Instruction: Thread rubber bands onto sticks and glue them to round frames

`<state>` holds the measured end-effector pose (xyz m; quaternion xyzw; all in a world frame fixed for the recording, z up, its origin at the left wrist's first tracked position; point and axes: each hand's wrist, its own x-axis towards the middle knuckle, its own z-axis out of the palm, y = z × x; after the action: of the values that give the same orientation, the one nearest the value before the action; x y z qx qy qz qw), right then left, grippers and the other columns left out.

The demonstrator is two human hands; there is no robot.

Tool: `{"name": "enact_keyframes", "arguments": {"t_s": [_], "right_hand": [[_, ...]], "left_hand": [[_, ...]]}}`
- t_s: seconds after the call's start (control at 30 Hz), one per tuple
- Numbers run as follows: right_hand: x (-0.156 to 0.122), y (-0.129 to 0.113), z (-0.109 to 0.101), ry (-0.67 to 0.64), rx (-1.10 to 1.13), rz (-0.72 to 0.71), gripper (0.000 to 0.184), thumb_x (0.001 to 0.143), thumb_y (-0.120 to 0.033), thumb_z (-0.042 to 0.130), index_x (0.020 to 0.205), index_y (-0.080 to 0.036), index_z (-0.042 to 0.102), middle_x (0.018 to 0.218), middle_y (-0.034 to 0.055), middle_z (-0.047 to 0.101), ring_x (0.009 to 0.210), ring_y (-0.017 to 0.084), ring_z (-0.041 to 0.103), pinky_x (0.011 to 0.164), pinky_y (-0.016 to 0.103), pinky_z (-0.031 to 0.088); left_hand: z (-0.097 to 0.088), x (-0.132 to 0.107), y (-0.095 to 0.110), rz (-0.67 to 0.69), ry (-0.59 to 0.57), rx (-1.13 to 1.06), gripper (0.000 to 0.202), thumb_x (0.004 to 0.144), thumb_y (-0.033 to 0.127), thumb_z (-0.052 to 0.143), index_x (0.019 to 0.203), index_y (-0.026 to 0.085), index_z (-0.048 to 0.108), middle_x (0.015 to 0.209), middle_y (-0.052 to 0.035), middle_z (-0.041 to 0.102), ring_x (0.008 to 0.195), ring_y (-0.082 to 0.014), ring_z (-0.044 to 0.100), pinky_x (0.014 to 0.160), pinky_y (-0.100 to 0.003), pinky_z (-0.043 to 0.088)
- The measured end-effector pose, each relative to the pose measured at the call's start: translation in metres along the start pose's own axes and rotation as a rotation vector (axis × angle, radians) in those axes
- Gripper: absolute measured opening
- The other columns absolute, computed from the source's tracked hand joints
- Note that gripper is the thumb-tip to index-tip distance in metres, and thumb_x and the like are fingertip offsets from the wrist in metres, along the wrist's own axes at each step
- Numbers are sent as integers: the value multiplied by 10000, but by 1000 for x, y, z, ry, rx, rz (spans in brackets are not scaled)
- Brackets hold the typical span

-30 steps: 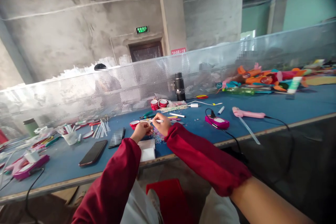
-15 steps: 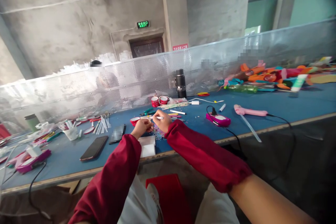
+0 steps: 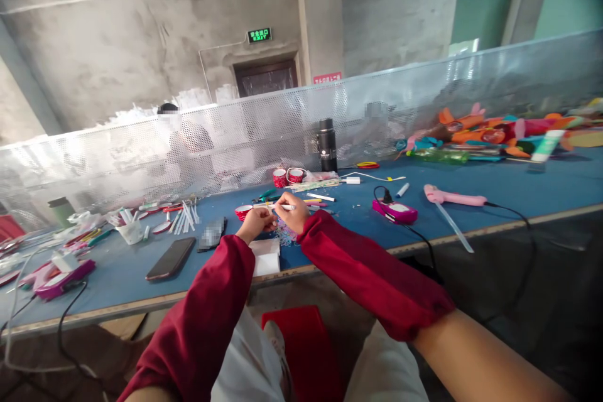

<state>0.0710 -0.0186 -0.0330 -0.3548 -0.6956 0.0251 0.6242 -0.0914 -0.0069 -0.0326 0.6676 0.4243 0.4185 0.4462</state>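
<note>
In the head view, my right hand [image 3: 296, 218] is closed round a slim white pen [image 3: 285, 206], held roughly level. My left hand [image 3: 255, 225] is just beside it, its fingers pinched together. Whatever lies between those fingertips is too small to make out. Below the hands, a loose pile of thin pastel bits [image 3: 285, 236] lies on the blue tabletop [image 3: 348, 239]. White paper [image 3: 266, 262] rests at the front edge near my left wrist. A red patterned tape roll [image 3: 242, 212] sits just beyond my left hand.
Left of my arms lie a phone [image 3: 170, 259] and a cup of pens [image 3: 130, 231]. A black flask [image 3: 326, 146] stands by the perforated screen [image 3: 226, 151]. Towards the right are a purple power strip [image 3: 394, 211] and a pink glue gun [image 3: 455, 196] with trailing cords.
The camera view has shifted slightly, so the background sits a little differently. Both hands stay close together, and the pen is still in my right hand.
</note>
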Motion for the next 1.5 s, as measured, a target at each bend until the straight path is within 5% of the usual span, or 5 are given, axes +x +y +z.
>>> {"name": "enact_keyframes", "arguments": {"t_s": [0.3, 0.63, 1.17, 1.37, 1.5], "right_hand": [[1, 4, -4, -86, 77, 77, 184, 937, -381, 514, 930, -252, 644, 780, 12, 722, 723, 185, 666, 692, 297, 479], [0, 9, 6, -63, 156, 178, 197, 712, -316, 695, 850, -240, 577, 695, -28, 667, 639, 166, 623, 600, 268, 467], [3, 16, 8, -15, 190, 163, 245, 722, -396, 714, 862, -242, 586, 752, -11, 683, 700, 184, 654, 659, 294, 498], [8, 10, 3, 15, 404, 295, 358, 898, -535, 514, 991, -228, 673, 725, 13, 696, 696, 193, 675, 690, 324, 530], [8, 7, 0, 36, 379, 287, 344, 875, -506, 533, 941, -217, 708, 670, 10, 657, 658, 192, 639, 633, 311, 505]], "left_hand": [[-2, -1, 2, 14, -10, -2, 352, 728, 430, 802, 675, 149, 598, 585, -18, 659, 509, -111, 597, 540, -230, 484], [0, 0, -1, 55, -22, 40, 367, 727, 478, 780, 712, 126, 677, 623, -43, 676, 541, -125, 600, 536, -237, 455], [1, -5, 7, 242, -46, 133, 408, 691, 509, 768, 592, 144, 614, 541, -7, 565, 532, -101, 466, 535, -242, 359], [-2, 0, 2, 204, -8, 117, 396, 678, 515, 767, 644, 148, 620, 612, -18, 620, 530, -97, 475, 535, -239, 363], [-6, 3, -4, 220, -11, 142, 344, 716, 465, 730, 639, 144, 634, 598, -19, 614, 523, -95, 470, 534, -237, 359]]}}
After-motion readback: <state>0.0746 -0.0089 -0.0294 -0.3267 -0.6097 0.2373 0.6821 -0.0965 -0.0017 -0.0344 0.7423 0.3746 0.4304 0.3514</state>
